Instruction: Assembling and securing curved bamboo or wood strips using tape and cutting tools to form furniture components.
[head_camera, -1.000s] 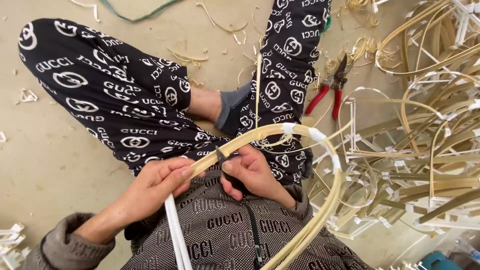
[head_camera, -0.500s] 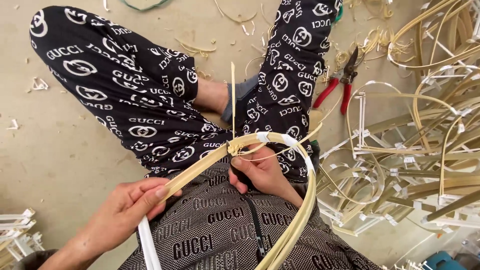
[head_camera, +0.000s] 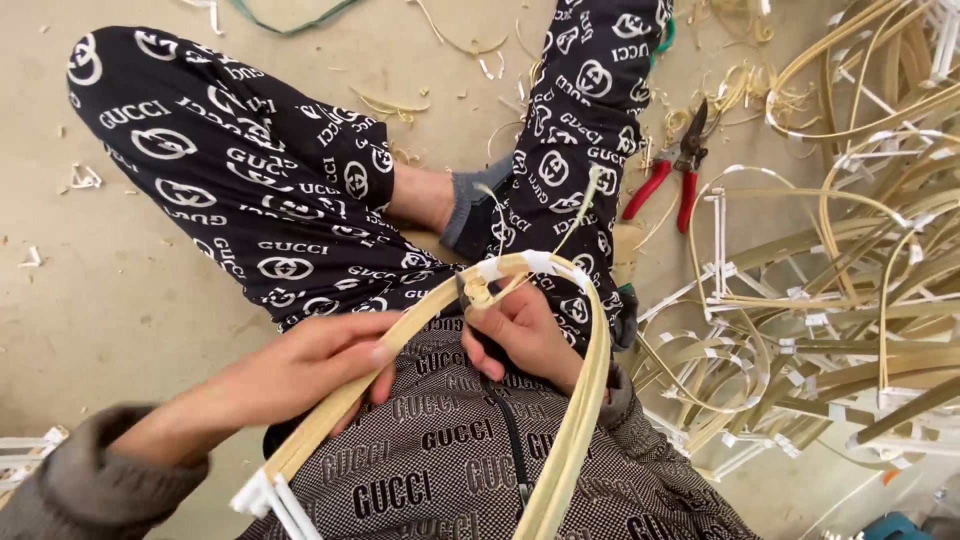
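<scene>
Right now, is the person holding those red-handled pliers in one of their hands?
No, the red-handled pliers lie on the floor, apart from both hands, which grip the bent cane strip.

A bent bamboo frame (head_camera: 585, 400) of pale yellow split strips arches over the seated person's lap like a narrow hoop. One leg runs down toward the lower left, where white tape (head_camera: 262, 497) binds it to a short white crosspiece; the other leg drops steeply toward the bottom edge. At the top of the arch a band of white wrapping (head_camera: 520, 265) covers the bend. Just left of that band a small knot of thin strip (head_camera: 478, 291) sits against the frame, with fine loose ends sticking upward. The strips look smooth, flat and slightly glossy.
</scene>
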